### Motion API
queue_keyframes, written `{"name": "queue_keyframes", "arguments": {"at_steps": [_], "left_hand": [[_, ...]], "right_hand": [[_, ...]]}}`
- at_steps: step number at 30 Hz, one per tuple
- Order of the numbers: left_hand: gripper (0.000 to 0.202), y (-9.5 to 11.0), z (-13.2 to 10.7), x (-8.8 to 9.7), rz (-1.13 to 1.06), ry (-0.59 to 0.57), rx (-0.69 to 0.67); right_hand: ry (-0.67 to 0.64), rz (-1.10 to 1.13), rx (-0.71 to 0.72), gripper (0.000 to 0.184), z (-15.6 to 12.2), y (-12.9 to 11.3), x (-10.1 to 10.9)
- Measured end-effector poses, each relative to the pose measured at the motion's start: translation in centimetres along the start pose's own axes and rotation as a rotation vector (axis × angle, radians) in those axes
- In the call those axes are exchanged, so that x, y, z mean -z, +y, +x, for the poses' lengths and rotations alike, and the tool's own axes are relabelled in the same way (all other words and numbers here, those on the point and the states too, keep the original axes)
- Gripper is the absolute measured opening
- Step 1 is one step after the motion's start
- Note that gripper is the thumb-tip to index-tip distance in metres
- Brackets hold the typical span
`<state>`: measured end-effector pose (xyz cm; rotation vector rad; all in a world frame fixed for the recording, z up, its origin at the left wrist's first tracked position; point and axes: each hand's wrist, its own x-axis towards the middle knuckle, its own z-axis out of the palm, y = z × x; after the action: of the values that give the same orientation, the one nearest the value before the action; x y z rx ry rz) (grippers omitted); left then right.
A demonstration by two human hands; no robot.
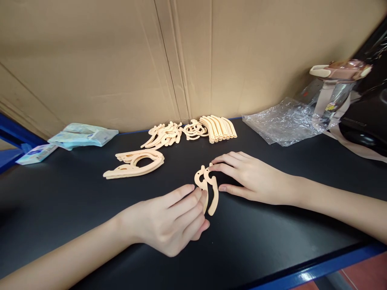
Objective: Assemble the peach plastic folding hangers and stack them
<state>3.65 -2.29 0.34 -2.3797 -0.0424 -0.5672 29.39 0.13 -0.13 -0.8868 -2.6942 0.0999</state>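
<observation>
Two beige curved hanger pieces with hooked tops lie side by side on the black table. My left hand (178, 217) has its fingers curled and pressed together over the lower part of the left hanger piece (200, 179), hiding some of it. Just beside it is the right hanger piece (214, 197), its full curve showing. My right hand (249, 175) reaches in from the right, fingers stretched out, with fingertips touching the top of that piece. Its thumb stays apart from the fingers, resting near the piece's edge.
Folded hangers (142, 163) are stacked left of centre. Behind lie a loose pile of hook pieces (165, 135), some ring-shaped parts (195, 129) and a row of curved arms (218, 128). Tissue packs (83, 135), clear plastic wrap (281, 123) and a bottle (335, 88) stand against the cardboard (121, 60).
</observation>
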Motion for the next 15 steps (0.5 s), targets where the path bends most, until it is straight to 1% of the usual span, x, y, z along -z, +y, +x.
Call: {"name": "queue_keyframes", "arguments": {"at_steps": [5,7,9,12,13,15], "left_hand": [[0.021,-0.4,-0.2,-0.5,-0.086,0.021,0.051],[0.019,-0.8,-0.3,-0.8,-0.138,0.009,0.093],[0.026,-1.2,-0.4,-1.2,-0.219,-0.049,0.19],[0.046,-1.9,-0.7,-1.6,-0.414,-0.158,0.386],[0.052,-2.0,-0.7,-1.7,-0.484,-0.182,0.445],[0.057,-2.2,-0.8,-1.9,-0.601,-0.215,0.526]], "right_hand": [[-0.019,-0.011,-0.003,0.039,0.0,0.0,0.0],[-0.024,-0.025,0.003,0.039,0.0,0.0,0.0],[-0.026,-0.04,0.01,0.038,0.0,0.0,0.0],[-0.016,-0.049,0.015,0.038,0.0,0.0,0.0],[-0.01,-0.049,0.015,0.038,0.0,0.0,-0.1],[0.001,-0.046,0.008,0.04,0.0,0.0,-0.1]]}}
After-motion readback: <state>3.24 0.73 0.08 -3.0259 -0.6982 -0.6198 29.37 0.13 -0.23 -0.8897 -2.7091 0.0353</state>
